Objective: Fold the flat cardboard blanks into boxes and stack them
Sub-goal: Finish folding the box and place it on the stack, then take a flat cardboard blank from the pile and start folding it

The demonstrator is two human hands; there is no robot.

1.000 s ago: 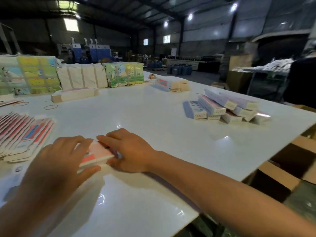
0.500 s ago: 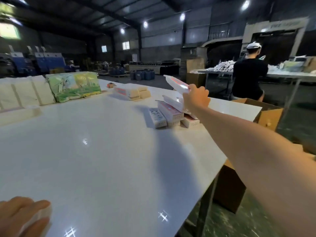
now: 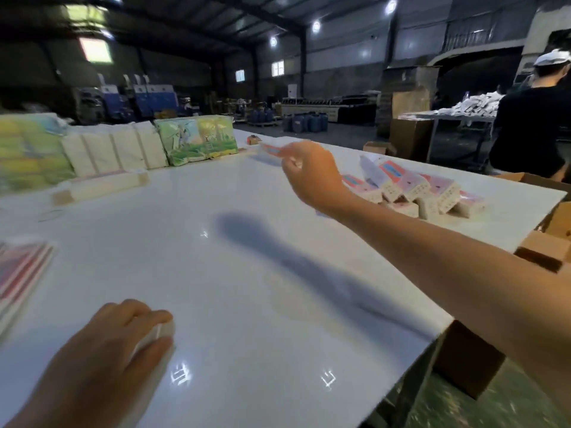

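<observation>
While left hand (image 3: 102, 350) grips a folded box (image 3: 153, 335), glossy table (image 3: 247, 273) gleams.

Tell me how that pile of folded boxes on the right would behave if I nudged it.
The box pile would probably slide and scatter: the boxes lie loosely, leaning on each other at angles, not squared up. They look like thin, hollow cardboard, so likely light and easy to crush. The glossy table shows sharp light reflections, so expect little grip.

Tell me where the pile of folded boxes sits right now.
In the head view, the pile of folded boxes lies at the white table's far right edge, just beyond the raised right hand.
</observation>
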